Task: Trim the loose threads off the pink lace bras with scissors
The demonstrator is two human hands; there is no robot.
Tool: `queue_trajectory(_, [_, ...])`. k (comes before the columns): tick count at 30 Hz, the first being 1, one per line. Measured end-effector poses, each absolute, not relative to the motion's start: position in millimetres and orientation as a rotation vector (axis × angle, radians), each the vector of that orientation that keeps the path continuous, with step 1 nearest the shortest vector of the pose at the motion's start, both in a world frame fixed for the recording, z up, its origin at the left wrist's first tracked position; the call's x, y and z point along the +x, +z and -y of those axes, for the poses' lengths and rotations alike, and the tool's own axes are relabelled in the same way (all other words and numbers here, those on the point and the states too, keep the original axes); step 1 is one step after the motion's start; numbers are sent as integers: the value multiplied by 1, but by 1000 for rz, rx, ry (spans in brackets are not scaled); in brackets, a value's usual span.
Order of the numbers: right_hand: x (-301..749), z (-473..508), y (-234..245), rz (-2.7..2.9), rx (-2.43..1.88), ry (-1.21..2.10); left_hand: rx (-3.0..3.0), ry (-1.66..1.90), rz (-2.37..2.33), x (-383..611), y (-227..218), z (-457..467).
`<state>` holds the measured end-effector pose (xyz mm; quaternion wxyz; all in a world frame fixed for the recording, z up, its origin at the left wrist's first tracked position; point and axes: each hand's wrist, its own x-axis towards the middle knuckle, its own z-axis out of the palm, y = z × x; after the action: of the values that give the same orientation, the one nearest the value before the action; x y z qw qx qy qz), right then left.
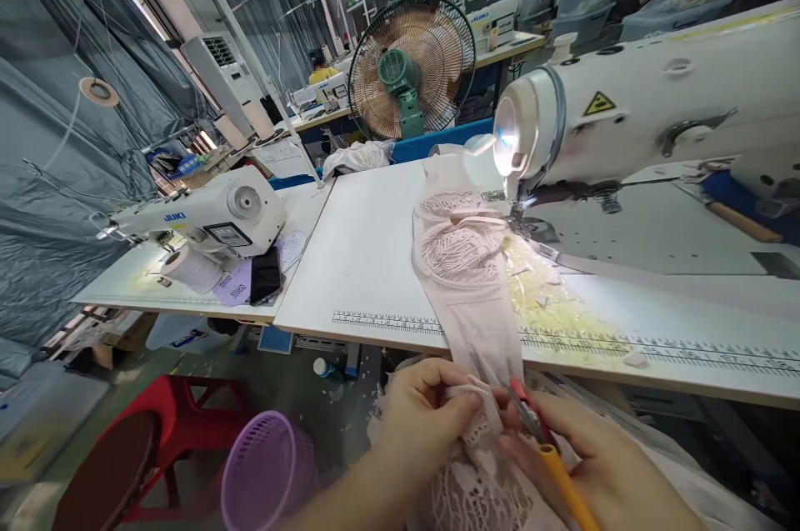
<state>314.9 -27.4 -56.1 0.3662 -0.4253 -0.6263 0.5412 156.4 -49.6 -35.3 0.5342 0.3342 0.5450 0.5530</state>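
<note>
My left hand (431, 410) is closed, pinching the edge of a pale pink lace bra piece (481, 481) just below the table's front edge. Beside it my right hand (587, 448) is wrapped around a pair of thread snips (528, 410) with red and orange parts, their metal points beside the fabric. Fingers of the right hand also touch the cloth. More of the pink bra fabric (466, 252), with lace cups, runs up over the white table to the needle area of the sewing machine (593, 114). The lower fabric is partly hidden by my hands.
A ruler strip (387, 321) marks the table's front edge. Yellow film (543, 298) with scraps lies beside the fabric. At left are another sewing machine (206, 214), a thread cone (191, 268) and a phone (266, 274). Below stand a purple basket (259, 473) and a red stool (181, 410).
</note>
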Motion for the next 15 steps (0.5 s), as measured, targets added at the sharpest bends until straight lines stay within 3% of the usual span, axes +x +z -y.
queue_trajectory(6, [319,30,-75,1772,-1031,1497,768,1328,-1334,160,-33,51])
queue_trajectory(15, [319,26,-66,1676,-1039,1546,771,1345,-1312,162,-30,54])
